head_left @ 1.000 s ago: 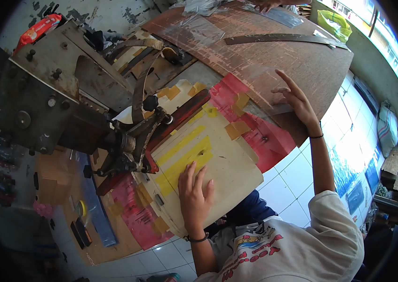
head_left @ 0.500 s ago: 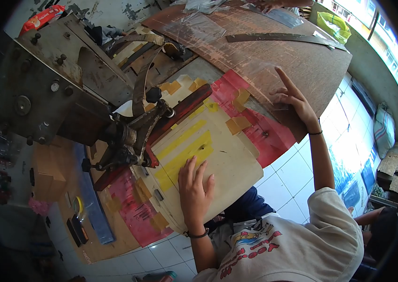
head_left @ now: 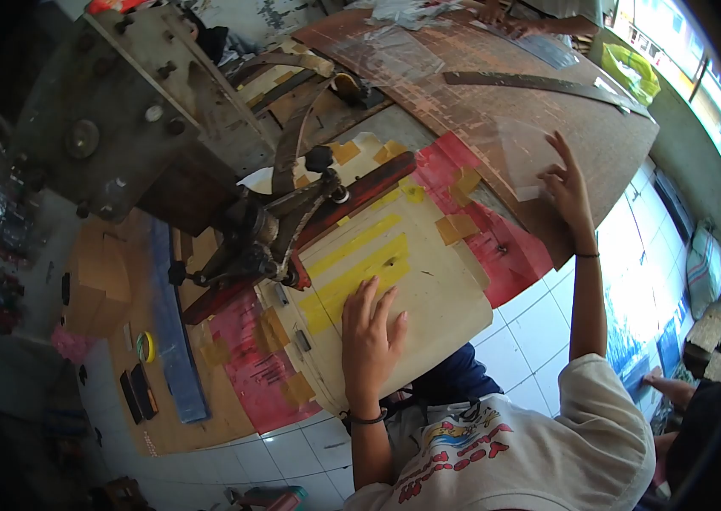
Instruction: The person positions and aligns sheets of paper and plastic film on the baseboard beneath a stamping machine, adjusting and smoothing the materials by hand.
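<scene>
My left hand point(head_left: 371, 341) lies flat with fingers apart on a cream board point(head_left: 441, 298) marked with yellow tape strips point(head_left: 356, 277). It holds nothing. My right hand point(head_left: 569, 187) is raised over the brown table at the right. Its lower fingers are curled at the edge of a clear plastic sheet point(head_left: 521, 157), with the upper fingers stretched out; the thumb is hard to make out. A press machine point(head_left: 186, 183) with a dark red bar point(head_left: 360, 196) stands over the back edge of the cream board. Red sheeting point(head_left: 510, 255) taped down shows around the board.
A long metal strip point(head_left: 539, 85) lies across the brown board table point(head_left: 616, 140). Another person's hand point(head_left: 527, 27) works at its far end. To the left are a cardboard box point(head_left: 96, 281), a blue strip point(head_left: 175, 341) and a yellow tape roll point(head_left: 146, 347).
The view has shifted slightly. My right hand has moved a little to the right, its fingers bent differently, and the clear sheet beside it shows more plainly. My left hand stays on the cream board.
</scene>
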Demonstrator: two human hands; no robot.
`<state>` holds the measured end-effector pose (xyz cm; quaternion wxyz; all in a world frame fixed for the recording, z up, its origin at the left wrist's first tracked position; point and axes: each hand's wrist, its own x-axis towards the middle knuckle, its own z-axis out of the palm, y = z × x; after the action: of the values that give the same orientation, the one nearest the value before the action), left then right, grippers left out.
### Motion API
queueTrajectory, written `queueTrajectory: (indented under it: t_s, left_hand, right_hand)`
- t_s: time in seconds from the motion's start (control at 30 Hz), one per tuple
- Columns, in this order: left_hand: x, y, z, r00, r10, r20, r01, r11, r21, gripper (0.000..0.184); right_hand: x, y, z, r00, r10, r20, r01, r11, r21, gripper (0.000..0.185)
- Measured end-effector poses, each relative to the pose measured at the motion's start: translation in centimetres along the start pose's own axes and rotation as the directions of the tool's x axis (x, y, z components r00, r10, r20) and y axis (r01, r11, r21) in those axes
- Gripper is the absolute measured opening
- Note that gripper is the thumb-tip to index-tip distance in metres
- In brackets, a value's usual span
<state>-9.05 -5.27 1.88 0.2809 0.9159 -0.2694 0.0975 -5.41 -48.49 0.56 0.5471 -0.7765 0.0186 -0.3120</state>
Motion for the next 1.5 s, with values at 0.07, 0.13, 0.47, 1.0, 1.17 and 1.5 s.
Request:
queueTrajectory:
  t_s: [0.07,0.13,0.47,1.0,1.17,1.5]
  left_hand:
    - [0.0,0.0,-0.1,1.0,-0.003,0.006,0.003,1.0,-0.016,0.042]
    - [0.1,0.0,-0.1,1.0,-0.003,-0.001,0.003,1.0,-0.026,0.042]
    - [0.0,-0.5,-0.1,0.998,0.036,-0.047,-0.038,0.998,-0.049,0.039]
    - [-4.5,-11.3,-7.9,0.955,-0.298,-0.013,0.293,0.932,0.214,0.081]
    - [-4.4,-11.5,-7.7,0.95,-0.311,-0.003,0.306,0.932,0.193,0.081]
    - [-4.7,-12.7,-8.0,0.963,-0.268,0.003,0.261,0.942,0.208,0.082]
  right_hand:
    - [0.6,0.2,-1.7,0.996,0.08,-0.036,-0.084,0.983,-0.165,0.079]
    - [1.7,0.3,-3.2,0.985,0.155,-0.074,-0.172,0.911,-0.375,0.066]
    - [0.9,-9.9,8.0,0.904,0.129,0.408,0.122,0.837,-0.534,0.039]
    - [10.0,-0.6,14.4,0.684,-0.119,0.72,0.599,0.655,-0.461,0.061]
    - [10.2,-1.6,14.8,0.721,-0.081,0.688,0.547,0.676,-0.494,0.054]
    - [10.2,-1.7,15.5,0.765,-0.064,0.641,0.515,0.659,-0.549,0.044]
